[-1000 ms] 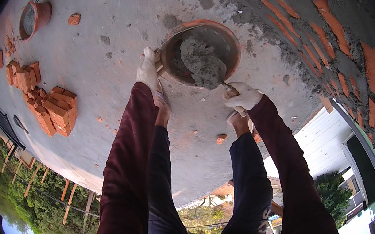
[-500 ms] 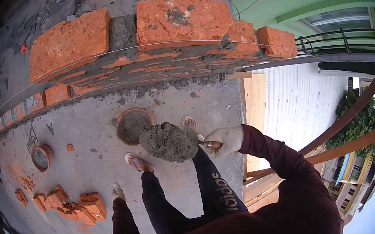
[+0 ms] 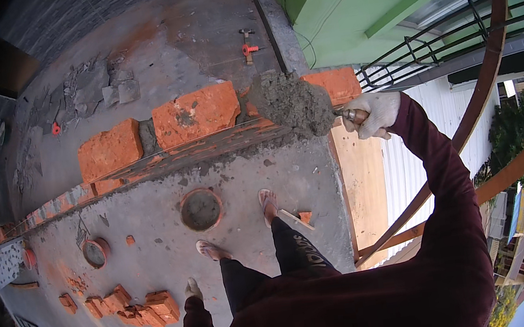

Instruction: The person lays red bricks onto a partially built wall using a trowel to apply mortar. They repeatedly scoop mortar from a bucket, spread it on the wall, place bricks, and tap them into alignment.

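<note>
Just left of the right hand [image 3: 371, 114], which is gloved and closed round a trowel handle [image 3: 353, 114], a heap of grey mortar [image 3: 292, 103] rides the blade over the end of the top brick course [image 3: 193, 114]. Laid so far: an upper row of three visible bricks with mortar in the joints, on lower courses running away to the left. Left to do, by my judgement: spread this load and set further bricks. Below the hand: a round pan [image 3: 200, 208] on the concrete floor, loose bricks [image 3: 142, 308] far down-left. The left hand [image 3: 193, 290] hangs by the leg, its fingers too small to read. The trowel blade is buried under mortar; the wall's far end is lost at the rim.
</note>
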